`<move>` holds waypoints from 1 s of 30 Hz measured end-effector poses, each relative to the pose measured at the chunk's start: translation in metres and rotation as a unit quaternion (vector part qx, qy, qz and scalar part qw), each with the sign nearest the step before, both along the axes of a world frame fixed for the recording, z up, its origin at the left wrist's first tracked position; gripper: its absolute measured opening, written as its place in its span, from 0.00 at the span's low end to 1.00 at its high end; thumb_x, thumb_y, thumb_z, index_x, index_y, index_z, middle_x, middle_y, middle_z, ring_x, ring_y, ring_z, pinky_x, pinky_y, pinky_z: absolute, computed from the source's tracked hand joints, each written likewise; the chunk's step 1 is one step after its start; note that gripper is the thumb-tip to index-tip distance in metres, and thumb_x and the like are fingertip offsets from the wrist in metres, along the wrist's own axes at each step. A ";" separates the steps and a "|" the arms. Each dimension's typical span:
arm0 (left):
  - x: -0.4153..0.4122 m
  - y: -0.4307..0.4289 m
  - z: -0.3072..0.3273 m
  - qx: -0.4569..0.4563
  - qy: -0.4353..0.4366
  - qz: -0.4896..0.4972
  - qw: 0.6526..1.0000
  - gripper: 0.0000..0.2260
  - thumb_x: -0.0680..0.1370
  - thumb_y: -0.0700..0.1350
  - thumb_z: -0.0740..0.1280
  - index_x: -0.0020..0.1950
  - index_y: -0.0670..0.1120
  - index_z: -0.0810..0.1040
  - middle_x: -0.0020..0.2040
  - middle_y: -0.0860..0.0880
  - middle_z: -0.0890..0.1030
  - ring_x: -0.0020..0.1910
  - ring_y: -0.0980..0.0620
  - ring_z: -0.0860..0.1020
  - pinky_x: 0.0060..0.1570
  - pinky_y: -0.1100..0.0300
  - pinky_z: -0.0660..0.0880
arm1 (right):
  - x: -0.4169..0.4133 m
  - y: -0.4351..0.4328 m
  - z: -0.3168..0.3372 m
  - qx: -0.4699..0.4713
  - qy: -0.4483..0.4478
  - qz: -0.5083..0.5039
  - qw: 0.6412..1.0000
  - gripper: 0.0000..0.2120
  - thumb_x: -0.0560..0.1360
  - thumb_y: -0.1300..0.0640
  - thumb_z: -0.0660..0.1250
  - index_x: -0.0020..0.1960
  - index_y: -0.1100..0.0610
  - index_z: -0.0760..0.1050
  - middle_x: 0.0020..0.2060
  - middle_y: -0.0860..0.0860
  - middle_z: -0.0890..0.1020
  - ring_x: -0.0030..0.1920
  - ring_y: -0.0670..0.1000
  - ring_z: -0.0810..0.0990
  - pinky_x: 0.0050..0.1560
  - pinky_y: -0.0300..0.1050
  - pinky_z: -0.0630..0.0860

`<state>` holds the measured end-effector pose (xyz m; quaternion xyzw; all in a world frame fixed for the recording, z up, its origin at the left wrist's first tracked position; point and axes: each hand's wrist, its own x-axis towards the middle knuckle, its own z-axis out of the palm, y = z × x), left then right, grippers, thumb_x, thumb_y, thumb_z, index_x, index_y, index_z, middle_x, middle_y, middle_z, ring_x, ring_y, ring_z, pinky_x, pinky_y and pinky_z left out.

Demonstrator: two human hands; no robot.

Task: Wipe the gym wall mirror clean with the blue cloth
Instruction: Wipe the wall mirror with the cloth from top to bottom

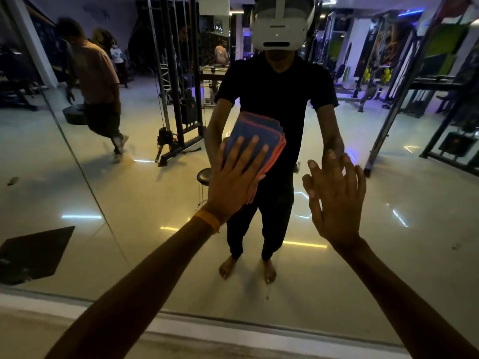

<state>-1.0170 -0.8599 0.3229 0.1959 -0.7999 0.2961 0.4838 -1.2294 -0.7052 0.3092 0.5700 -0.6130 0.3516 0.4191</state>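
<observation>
Blue cloth [259, 128] pinned to mirror [155, 255] under my flat left hand [234, 182], reaching up-frame past fingertips; right hand [337, 198] spread, empty, just right.

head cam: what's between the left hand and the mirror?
The blue cloth, folded and red-edged. The left hand presses it flat against the mirror with straight fingers. Nothing else shows between them in the head view.

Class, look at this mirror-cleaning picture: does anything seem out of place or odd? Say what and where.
Yes: the right hand appears to rest bare and open on the mirror, right of the blue cloth that the left hand presses flat. That looks odd for cleaning, since it may leave fresh marks there.
</observation>
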 end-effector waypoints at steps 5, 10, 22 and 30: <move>-0.005 0.010 -0.055 0.039 -0.001 0.011 0.999 0.41 0.84 0.52 0.66 0.85 0.48 0.41 0.85 0.46 0.39 0.84 0.43 0.40 0.82 0.40 0.44 | 0.000 -0.006 -0.009 0.003 -0.021 -0.003 1.000 0.25 0.85 0.47 0.58 0.78 0.56 0.69 0.80 0.59 0.62 0.81 0.65 0.59 0.76 0.72 0.57; 0.012 0.022 -0.118 0.070 -0.066 0.029 0.995 0.45 0.79 0.48 0.73 0.85 0.49 0.44 0.86 0.47 0.42 0.84 0.43 0.43 0.80 0.38 0.51 | 0.001 -0.004 -0.014 0.028 0.018 0.006 0.999 0.26 0.84 0.48 0.61 0.80 0.52 0.63 0.83 0.53 0.56 0.83 0.61 0.53 0.79 0.70 0.48; -0.001 0.027 -0.098 0.143 0.026 0.045 0.988 0.29 0.88 0.56 0.49 0.85 0.50 0.41 0.85 0.47 0.38 0.84 0.44 0.40 0.82 0.43 0.40 | -0.013 -0.032 0.033 0.003 0.118 0.074 0.990 0.29 0.83 0.50 0.62 0.81 0.53 0.60 0.81 0.57 0.59 0.80 0.65 0.59 0.77 0.72 0.53; 0.008 -0.009 0.010 0.112 0.145 0.052 0.982 0.30 0.87 0.58 0.49 0.84 0.54 0.36 0.84 0.53 0.34 0.83 0.49 0.37 0.82 0.45 0.40 | -0.020 -0.048 0.023 -0.061 0.139 0.046 0.987 0.34 0.80 0.47 0.65 0.83 0.51 0.59 0.84 0.53 0.53 0.83 0.59 0.53 0.80 0.64 0.50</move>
